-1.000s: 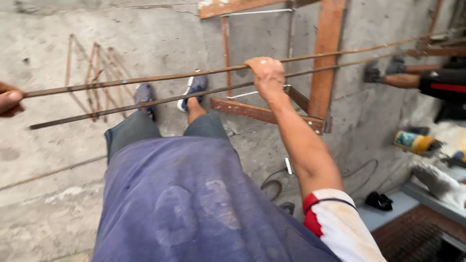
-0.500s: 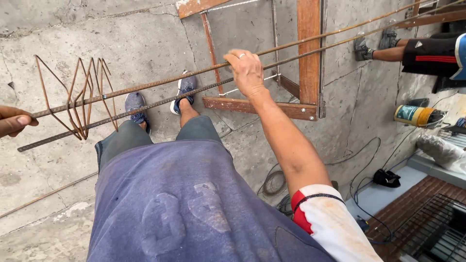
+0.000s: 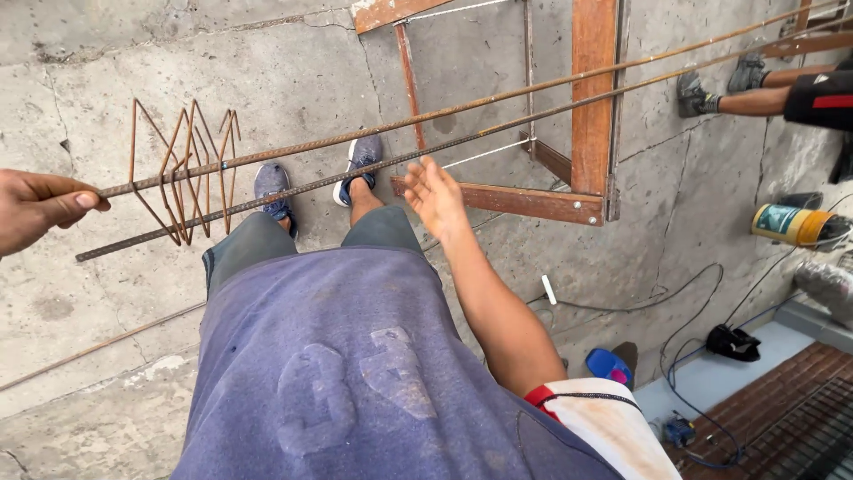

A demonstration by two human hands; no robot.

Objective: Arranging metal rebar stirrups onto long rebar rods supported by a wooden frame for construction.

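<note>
Two long rusty steel bars (image 3: 498, 111) run side by side at waist height, from left to upper right. My left hand (image 3: 40, 206) grips the end of the upper bar at the left edge. Several rusty triangular wire stirrups (image 3: 182, 173) hang on the bars near that hand. My right hand (image 3: 433, 193) is off the bars, fingers spread, palm up, just below the lower bar and holding nothing. My blue shirt and my feet in blue shoes (image 3: 271, 184) fill the middle of the view.
An orange-brown wooden frame (image 3: 593, 98) stands under the bars on the concrete floor. Another person's legs (image 3: 755, 93) are at the upper right. Cables, a yellow-green can (image 3: 791, 224), a blue object (image 3: 609, 365) and a thin loose rod (image 3: 98, 345) lie on the floor.
My right hand let go of the bars and dropped below them, fingers spread. The stirrups have come further into view on the left. My left hand still holds the bar end.
</note>
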